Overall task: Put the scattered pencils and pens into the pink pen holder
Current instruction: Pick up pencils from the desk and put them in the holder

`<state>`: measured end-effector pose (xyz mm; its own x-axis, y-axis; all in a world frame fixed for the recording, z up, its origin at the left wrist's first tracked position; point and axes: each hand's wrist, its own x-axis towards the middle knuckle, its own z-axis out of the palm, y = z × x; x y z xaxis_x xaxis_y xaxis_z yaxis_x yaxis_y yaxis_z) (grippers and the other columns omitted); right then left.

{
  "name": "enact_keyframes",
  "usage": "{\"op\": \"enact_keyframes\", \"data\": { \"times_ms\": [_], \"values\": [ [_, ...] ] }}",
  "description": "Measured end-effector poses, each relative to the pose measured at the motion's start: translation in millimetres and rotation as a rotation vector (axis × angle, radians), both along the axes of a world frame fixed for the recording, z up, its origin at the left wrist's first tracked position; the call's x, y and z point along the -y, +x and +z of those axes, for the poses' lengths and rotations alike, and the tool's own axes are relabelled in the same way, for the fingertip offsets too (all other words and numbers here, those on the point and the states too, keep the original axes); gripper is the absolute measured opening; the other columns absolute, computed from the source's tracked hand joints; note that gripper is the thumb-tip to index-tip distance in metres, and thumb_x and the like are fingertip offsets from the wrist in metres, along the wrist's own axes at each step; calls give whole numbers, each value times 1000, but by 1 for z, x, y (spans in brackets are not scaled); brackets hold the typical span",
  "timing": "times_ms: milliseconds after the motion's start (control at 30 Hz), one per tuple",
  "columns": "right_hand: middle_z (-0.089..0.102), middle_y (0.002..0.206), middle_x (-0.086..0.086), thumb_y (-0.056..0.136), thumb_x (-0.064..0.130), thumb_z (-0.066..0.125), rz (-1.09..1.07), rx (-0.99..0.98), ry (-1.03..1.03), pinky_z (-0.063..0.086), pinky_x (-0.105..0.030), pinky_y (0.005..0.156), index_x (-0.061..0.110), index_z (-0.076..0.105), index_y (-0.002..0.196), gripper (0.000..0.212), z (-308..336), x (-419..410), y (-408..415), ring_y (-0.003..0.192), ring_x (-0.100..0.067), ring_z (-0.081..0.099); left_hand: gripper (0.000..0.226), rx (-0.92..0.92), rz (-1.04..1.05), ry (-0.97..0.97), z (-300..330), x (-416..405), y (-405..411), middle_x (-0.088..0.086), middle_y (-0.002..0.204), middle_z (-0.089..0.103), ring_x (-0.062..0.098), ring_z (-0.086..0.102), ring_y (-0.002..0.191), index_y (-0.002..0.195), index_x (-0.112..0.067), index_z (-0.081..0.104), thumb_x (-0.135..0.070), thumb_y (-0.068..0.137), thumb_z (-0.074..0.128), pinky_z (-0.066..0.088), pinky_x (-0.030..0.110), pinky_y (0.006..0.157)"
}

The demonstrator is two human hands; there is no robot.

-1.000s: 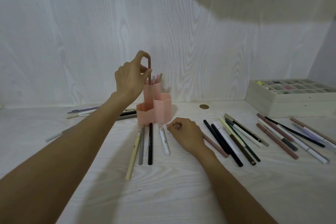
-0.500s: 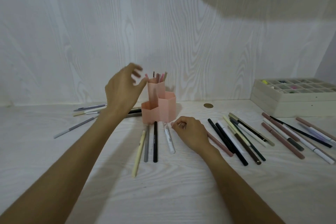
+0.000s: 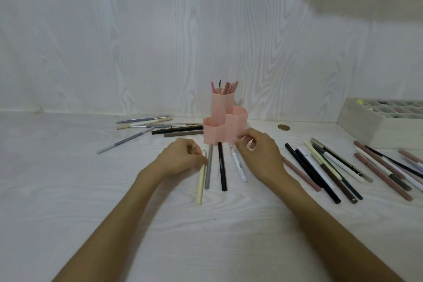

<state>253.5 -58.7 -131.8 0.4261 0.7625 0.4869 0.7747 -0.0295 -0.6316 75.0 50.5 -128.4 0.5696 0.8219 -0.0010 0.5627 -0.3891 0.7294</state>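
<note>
The pink pen holder [image 3: 225, 126] stands mid-table near the wall, with several pens [image 3: 225, 88] upright in its tallest cell. In front of it lie a pale yellow pencil [image 3: 201, 183], a grey pen [image 3: 208, 171], a black pen [image 3: 221, 167] and a white pen [image 3: 239, 166]. My left hand [image 3: 180, 159] pinches the far end of the yellow pencil, which still rests on the table. My right hand [image 3: 258, 155] has its fingers curled at the white pen's far end, just in front of the holder; a grip cannot be made out.
A bunch of pens [image 3: 160, 126] and a lone grey pen [image 3: 126, 143] lie left of the holder. Several pens [image 3: 332, 167] are spread out on the right. A white compartment box [image 3: 375, 126] sits at the far right, and a gold disc [image 3: 283, 127] lies near the wall.
My left hand let go of a reddish pen in the tall cell, came down and closed on the yellow pencil's far end. My right hand stayed by the white pen.
</note>
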Motion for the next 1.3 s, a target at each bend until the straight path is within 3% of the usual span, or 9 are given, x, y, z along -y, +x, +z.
{"op": "enact_keyframes", "data": {
  "times_ms": [200, 367, 533, 700, 833, 967, 1067, 1167, 1300],
  "values": [
    [64, 91, 14, 90, 40, 55, 85, 252, -124, 29, -26, 83, 31, 63, 104, 18, 0, 0, -38, 97, -9, 49, 20, -33, 175, 142, -5, -2, -6, -10, 86, 64, 15, 60, 86, 75, -30, 53, -39, 78, 70, 40, 28, 69],
    [55, 125, 11, 94, 38, 49, 160, 421, -208, 24, -29, 101, 31, 59, 120, 29, 0, 0, -43, 122, -11, 38, 44, -140, 309, 235, -1, -1, -13, 0, 103, 66, 24, 60, 95, 109, -21, 60, -45, 74, 73, 37, 27, 69],
    [41, 139, 3, 90, 45, 54, 117, 329, -414, 31, -37, 105, 27, 51, 130, 45, 0, 3, -23, 129, -18, 34, 33, -156, 230, 215, 1, -2, -13, 3, 106, 69, 28, 63, 95, 111, -22, 65, -37, 81, 62, 41, 28, 74],
    [51, 109, 17, 93, 38, 52, 243, -39, -338, 36, -3, 79, 33, 57, 113, 21, 4, 13, 3, 101, 9, 48, 23, 51, 167, 99, 2, -3, -13, -3, 88, 72, 23, 70, 75, 106, -22, 65, -31, 85, 61, 52, 32, 84],
    [57, 105, 7, 92, 32, 55, 139, -49, -320, 38, -20, 78, 25, 54, 126, 35, 2, 12, 13, 88, -6, 49, 26, 377, 190, -193, -2, -4, -10, 10, 90, 74, 24, 71, 75, 108, -15, 67, -23, 83, 69, 58, 38, 81],
    [56, 82, 8, 91, 28, 48, 128, 121, -483, 40, -26, 62, 20, 52, 118, 28, 5, 13, 8, 71, -10, 56, 28, 404, 142, -259, -5, 0, -7, 11, 90, 73, 19, 69, 77, 109, -13, 67, -22, 83, 71, 56, 29, 74],
    [57, 90, 2, 95, 27, 39, 73, 311, -506, 37, -31, 64, 17, 50, 102, 17, 3, 12, 0, 85, -21, 59, 17, 358, 73, -227, -4, 8, -1, 2, 84, 75, 17, 69, 79, 98, -24, 68, -28, 82, 72, 50, 31, 75],
    [62, 104, -4, 95, 23, 35, 55, 347, -483, 40, -32, 68, 16, 49, 115, 26, 0, 9, 0, 87, -25, 57, 20, 239, 90, -113, -6, 14, 7, -9, 79, 75, 11, 69, 83, 99, -31, 67, -39, 80, 70, 46, 32, 79],
    [58, 70, 3, 93, 26, 40, 98, 177, -388, 41, -30, 55, 24, 29, 140, 48, -5, 5, 6, 64, -17, 57, 22, 571, 141, -239, 6, 15, 6, -6, 74, 72, 6, 66, 66, 105, -21, 67, -18, 83, 70, 49, 15, 54]
  ]
}}
